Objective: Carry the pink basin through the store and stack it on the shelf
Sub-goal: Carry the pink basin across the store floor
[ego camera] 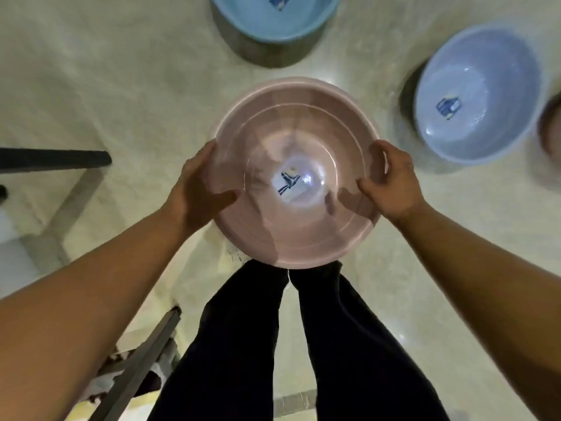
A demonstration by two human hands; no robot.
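I look straight down at a round pink basin (296,123) with a white and blue label on its bottom. It is upright in front of my legs. My left hand (198,185) grips its left rim, thumb inside the bowl. On the opposite rim my right hand (391,180) holds on the same way, thumb inside and fingers curled over the edge. No shelf is in view.
A light blue basin (273,22) stands on the pale floor ahead. A lilac-blue basin (473,95) stands to the right, with a brownish rim (551,123) at the frame edge. A dark bar (54,159) juts in at left and a grey metal frame (136,369) at lower left.
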